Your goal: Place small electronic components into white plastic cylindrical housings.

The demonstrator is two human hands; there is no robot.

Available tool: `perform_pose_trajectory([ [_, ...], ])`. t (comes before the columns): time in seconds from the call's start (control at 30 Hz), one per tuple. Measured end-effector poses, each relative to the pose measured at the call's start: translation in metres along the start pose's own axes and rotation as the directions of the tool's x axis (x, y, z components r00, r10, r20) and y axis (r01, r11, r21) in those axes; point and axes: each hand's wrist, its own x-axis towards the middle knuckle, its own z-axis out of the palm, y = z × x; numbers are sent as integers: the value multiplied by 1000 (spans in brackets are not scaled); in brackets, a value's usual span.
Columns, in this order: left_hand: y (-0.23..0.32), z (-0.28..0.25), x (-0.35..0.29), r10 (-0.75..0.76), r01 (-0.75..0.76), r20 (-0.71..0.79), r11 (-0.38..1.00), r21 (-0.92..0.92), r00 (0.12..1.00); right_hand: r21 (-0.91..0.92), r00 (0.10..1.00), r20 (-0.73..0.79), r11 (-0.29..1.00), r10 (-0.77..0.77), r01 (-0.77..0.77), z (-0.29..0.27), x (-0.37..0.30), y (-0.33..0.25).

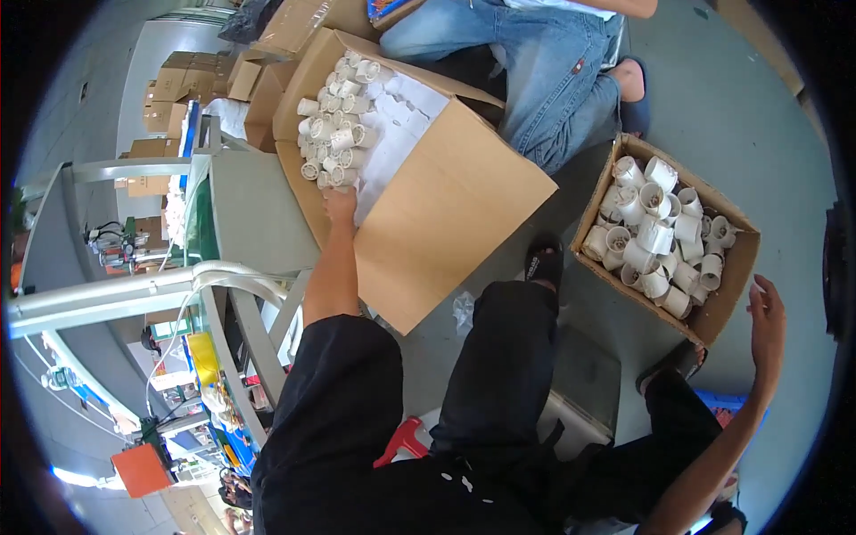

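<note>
White cups [341,138]: we see them packed along the left side of the large carton [464,214], with white paper [401,116] beside them; more lie jumbled in the smaller carton [736,281].
Left hand [340,205]: we have it at the near end of the packed cups, fingers bent against the closest ones; whether it has a firm hold on one, we cannot tell.
Right hand [767,316]: ours hangs just beside the smaller carton, partly open, fingers loosely parted, with nothing in it.
Handling: we judge each cup light and stiff, likely smooth enough to slip, and perhaps apt to crack if squeezed hard.
Hold: we would take one around its outer wall, fingers on opposite sides, or pinch it by the rim.
Cup count: we make out roughly thirty in the large carton and about thirty-five in the smaller; overlaps hide exact numbers.
Other counts: two cartons of cups, one co-worker [548,53] in jeans.
</note>
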Motion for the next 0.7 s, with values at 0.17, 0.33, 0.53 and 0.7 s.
perform_pose_trajectory([
  [0.17,31,34,12,120,-133,186,989,60,975,-118,1000,1,993,13,-13,0,-12,12],
  [0.33,32,40,57,117,-146,204,980,133,972,-194,998,39,980,45,-37,20,-12,2],
  [0.53,59,26,10,76,-117,157,956,268,985,-42,991,136,999,-16,22,54,-20,-29],
  [0.7,7,24,39,243,-257,84,908,332,967,-78,988,150,996,-37,49,63,-28,-45],
])
